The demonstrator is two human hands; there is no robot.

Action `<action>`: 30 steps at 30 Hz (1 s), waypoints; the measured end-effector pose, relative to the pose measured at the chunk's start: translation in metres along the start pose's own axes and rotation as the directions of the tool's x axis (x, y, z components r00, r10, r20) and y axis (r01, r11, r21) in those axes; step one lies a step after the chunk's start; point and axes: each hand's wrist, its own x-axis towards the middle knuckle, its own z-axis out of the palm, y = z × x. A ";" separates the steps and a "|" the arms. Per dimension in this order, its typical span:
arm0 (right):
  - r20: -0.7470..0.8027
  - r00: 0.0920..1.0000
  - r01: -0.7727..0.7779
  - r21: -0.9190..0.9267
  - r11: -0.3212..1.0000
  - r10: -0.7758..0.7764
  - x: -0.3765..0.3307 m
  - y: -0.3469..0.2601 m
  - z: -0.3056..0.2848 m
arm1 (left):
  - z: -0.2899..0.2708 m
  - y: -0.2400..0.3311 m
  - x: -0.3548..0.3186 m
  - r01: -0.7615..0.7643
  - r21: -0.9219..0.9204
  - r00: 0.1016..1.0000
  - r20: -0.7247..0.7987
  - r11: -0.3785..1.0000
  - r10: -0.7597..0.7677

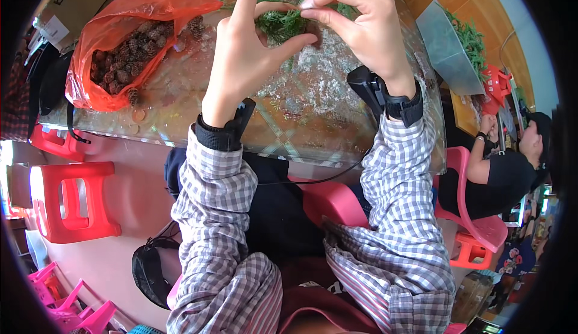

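Note:
Over the far part of the table, my left hand (244, 48) curves round a green artificial pine sprig (282, 27), its fingers bent around the needles and its thumb held a little off. My right hand (370, 24) meets it from the right, thumb and fingertips pinched together at the sprig's edge. What sits inside that pinch is too small to make out. White tape or covering shows on a fingertip of each hand. Part of the greenery is hidden behind my fingers.
A red plastic bag (81, 72) of pine cones (129, 57) lies open at the left. White flakes (337, 87) litter the glass-topped table (241, 126). At the right stands a clear bin (448, 48) with green sprigs; a co-worker (490, 180) sits beyond. Red stools (75, 201) stand left.

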 end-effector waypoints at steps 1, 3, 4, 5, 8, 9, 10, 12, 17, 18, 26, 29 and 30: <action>0.018 0.991 -0.130 -0.146 0.981 0.134 0.005 -0.014 -0.001 | -0.002 0.000 0.000 0.076 -0.108 0.997 0.031 0.991 -0.073; 0.019 0.964 -0.247 -0.286 0.926 0.263 0.008 -0.020 -0.001 | -0.006 -0.002 -0.001 0.231 -0.310 0.972 0.113 0.922 -0.206; 0.017 0.966 -0.244 -0.250 0.937 0.256 0.008 -0.019 -0.001 | -0.006 -0.003 -0.001 0.230 -0.311 0.972 0.113 0.922 -0.205; 0.016 0.968 -0.240 -0.213 0.947 0.249 0.007 -0.018 -0.002 | -0.006 -0.005 -0.001 0.218 -0.347 0.975 0.119 0.912 -0.188; 0.037 0.940 -0.329 -0.160 0.931 0.338 0.006 -0.014 -0.004 | -0.006 -0.008 -0.001 0.193 -0.417 0.980 0.125 0.888 -0.155; 0.060 0.900 -0.420 -0.147 0.895 0.432 0.005 -0.013 -0.005 | -0.005 -0.008 -0.001 0.178 -0.405 0.983 0.117 0.897 -0.142; 0.085 0.849 -0.508 -0.137 0.850 0.521 0.006 -0.013 -0.006 | -0.004 -0.007 -0.001 0.163 -0.393 0.986 0.109 0.905 -0.130; 0.099 0.808 -0.577 -0.067 0.814 0.580 0.007 -0.014 -0.008 | -0.004 -0.006 -0.001 0.147 -0.381 0.988 0.100 0.913 -0.118; 0.235 0.963 -0.184 0.203 0.962 0.134 0.002 0.024 -0.011 | -0.004 -0.005 -0.002 0.179 -0.298 0.980 0.140 0.938 -0.142; 0.249 0.952 0.103 0.282 0.954 -0.176 -0.001 0.033 -0.015 | -0.002 -0.006 -0.002 0.164 -0.282 0.982 0.143 0.945 -0.128; 0.280 0.955 -0.020 0.387 0.922 -0.096 0.012 0.019 0.000 | 0.001 -0.014 -0.004 0.054 -0.246 0.999 0.022 0.968 -0.050; 0.263 0.840 -0.541 0.449 0.711 0.474 0.006 -0.002 -0.009 | 0.010 -0.023 0.014 -0.209 -0.424 0.977 -0.060 0.881 0.203; 0.273 0.658 -0.725 0.481 0.493 0.702 0.007 -0.008 -0.008 | 0.012 -0.026 0.025 -0.435 -0.527 0.890 -0.127 0.730 0.439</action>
